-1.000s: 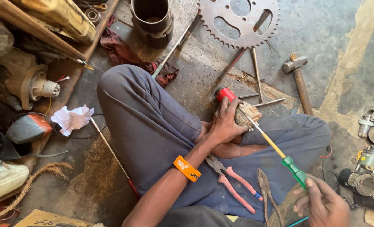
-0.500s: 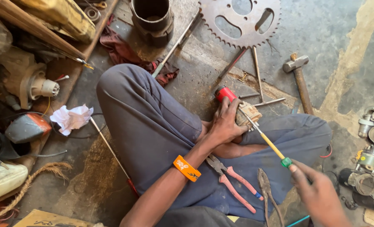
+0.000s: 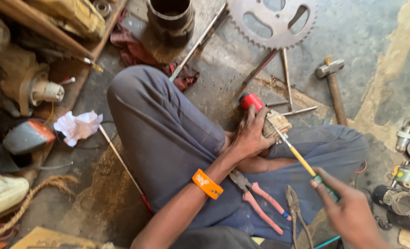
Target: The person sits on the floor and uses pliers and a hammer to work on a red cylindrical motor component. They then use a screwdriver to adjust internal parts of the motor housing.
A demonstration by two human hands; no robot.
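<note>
I sit cross-legged on the floor in grey trousers. My left hand [image 3: 249,136], with an orange wristband, grips a small motor part with a red end [image 3: 251,100] and a tan wound core [image 3: 279,123], held against my foot. My right hand [image 3: 352,214] holds the green handle of a screwdriver [image 3: 302,161] with a yellow shaft. Its tip rests on the tan core. Pink-handled pliers [image 3: 259,200] lie on my lap beside a second pair of dark pliers [image 3: 295,210].
A large toothed sprocket [image 3: 272,20] and a dark metal cylinder [image 3: 170,16] lie ahead. A hammer [image 3: 334,90] and metal rods [image 3: 285,78] rest on the concrete. Motor parts [image 3: 405,184] sit at right. Crumpled white paper [image 3: 78,125], rope and wooden clutter fill the left.
My right hand has slid up the screwdriver handle toward the shaft. The left hand keeps its grip on the motor part.
</note>
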